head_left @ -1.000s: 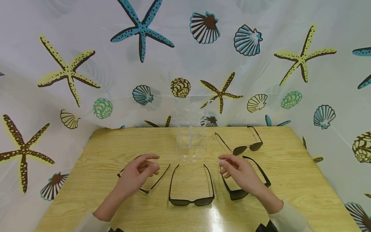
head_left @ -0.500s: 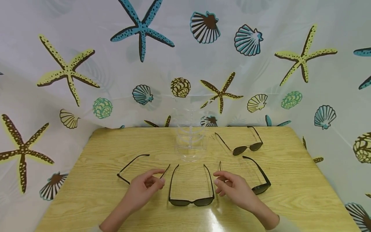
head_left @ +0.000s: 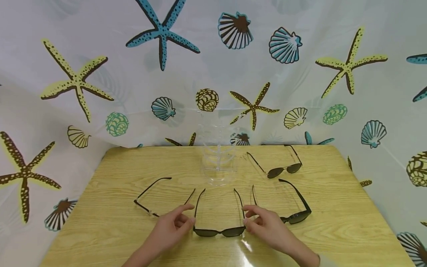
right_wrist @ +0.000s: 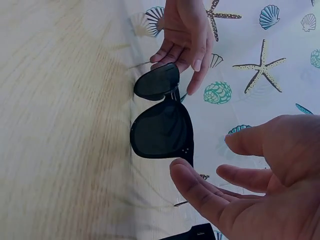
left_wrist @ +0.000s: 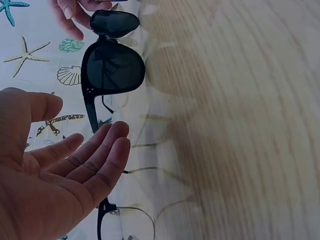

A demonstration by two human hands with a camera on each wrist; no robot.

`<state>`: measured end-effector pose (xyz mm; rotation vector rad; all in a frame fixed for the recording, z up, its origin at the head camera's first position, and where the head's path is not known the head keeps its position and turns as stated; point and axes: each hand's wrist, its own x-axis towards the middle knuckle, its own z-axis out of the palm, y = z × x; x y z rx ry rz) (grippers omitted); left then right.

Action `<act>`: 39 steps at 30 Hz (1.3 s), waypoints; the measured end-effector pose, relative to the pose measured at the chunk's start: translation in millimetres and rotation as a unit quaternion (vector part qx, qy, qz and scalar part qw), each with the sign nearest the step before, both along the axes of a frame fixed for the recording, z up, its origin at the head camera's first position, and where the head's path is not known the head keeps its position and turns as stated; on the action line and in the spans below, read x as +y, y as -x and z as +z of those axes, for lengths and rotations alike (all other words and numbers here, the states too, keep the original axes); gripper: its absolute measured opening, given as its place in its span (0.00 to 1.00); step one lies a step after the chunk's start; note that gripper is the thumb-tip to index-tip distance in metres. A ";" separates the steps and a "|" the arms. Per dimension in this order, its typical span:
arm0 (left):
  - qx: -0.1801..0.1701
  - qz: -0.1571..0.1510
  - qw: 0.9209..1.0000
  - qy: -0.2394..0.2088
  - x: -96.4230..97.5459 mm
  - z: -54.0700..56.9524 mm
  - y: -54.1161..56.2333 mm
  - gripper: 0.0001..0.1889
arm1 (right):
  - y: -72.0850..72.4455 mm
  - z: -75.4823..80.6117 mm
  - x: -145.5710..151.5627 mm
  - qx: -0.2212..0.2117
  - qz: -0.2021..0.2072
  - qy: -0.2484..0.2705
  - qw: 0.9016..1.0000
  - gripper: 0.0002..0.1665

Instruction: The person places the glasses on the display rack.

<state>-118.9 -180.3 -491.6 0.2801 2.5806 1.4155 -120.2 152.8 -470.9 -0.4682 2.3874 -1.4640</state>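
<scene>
Black-framed sunglasses point(head_left: 233, 232) lie in the middle of the wooden table, their arms unfolded and pointing away from me. My left hand point(head_left: 171, 228) is at their left side, thumb and fingers apart. On the opposite side is my right hand point(head_left: 267, 226), fingertips beside the right hinge and arm. Both wrist views show a gap between thumb and fingers, with nothing pinched. In the left wrist view the left fingers point(left_wrist: 107, 160) overlap the arm of the sunglasses point(left_wrist: 117, 67); whether they touch it I cannot tell. The right index fingertip point(right_wrist: 180, 167) appears close below a lens.
Clear-lensed glasses point(head_left: 142, 206) lie left, partly behind my left hand. Thicker black sunglasses point(head_left: 300, 216) lie right, partly covered by my right hand. Aviator sunglasses point(head_left: 275, 172) lie further back. A transparent tiered stand point(head_left: 218, 163) is at the back centre, before a patterned cloth point(head_left: 133, 85).
Both hands have come down towards me and inward, from above the outer glasses to either side of the middle sunglasses. The glasses have not moved.
</scene>
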 end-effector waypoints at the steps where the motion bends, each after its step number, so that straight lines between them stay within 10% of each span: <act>1: -0.001 -0.001 1.000 0.000 0.1 -1.1 -0.5 0.27 | -0.8 -1.0 -0.4 -0.001 0.004 -0.004 1.000 0.26; 26: -0.037 -0.030 0.997 -0.058 2.4 -10.7 -5.5 0.26 | -9.1 -31.8 -12.2 -0.033 -0.009 0.054 0.998 0.28; 39: -0.038 -0.030 0.996 -0.074 2.2 -11.3 -5.3 0.25 | -11.6 -30.0 -14.3 0.017 -0.024 0.003 1.000 0.26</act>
